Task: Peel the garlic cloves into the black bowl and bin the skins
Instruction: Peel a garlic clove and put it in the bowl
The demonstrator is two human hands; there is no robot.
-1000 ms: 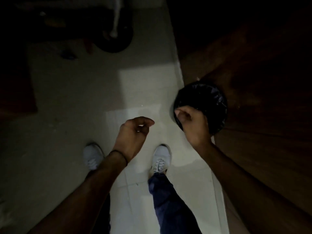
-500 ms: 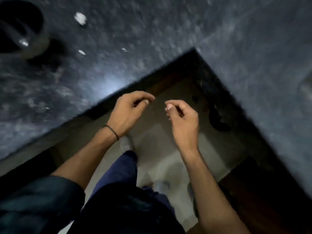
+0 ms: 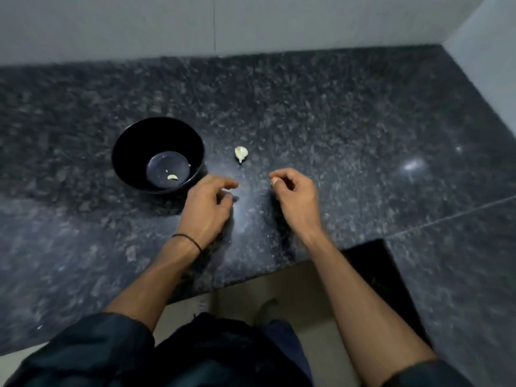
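— What are the hands doing from where you stand?

— Both forearms reach out over the near edge of the speckled dark granite countertop (image 3: 335, 121). A thin black band (image 3: 186, 239) circles the left wrist. The left hand (image 3: 208, 202) and right hand (image 3: 296, 196) hover side by side, a gap between them, fingers loosely curled. I see nothing pinched in either one.

— And the garlic?

— There are two pieces. At about ten o'clock from the hands sits the black bowl (image 3: 131, 152), upright, just beside the left fingertips. On its flat floor lies a peeled clove (image 3: 173, 177), small, pale yellow and crescent-shaped. Its long axis runs roughly nine to three, and a tiny fleck lies just beside it.

— The other piece?

— An unpeeled garlic clove (image 3: 241, 153) lies on the bare counter at twelve o'clock from the gap between the hands, a little beyond them and apart from the bowl. It is creamy white and papery. Its fat end faces away and its thin tip points back toward six o'clock, so it lies twelve to six.

— And behind that?

— A plain pale wall (image 3: 279, 23), with a corner at about two o'clock.
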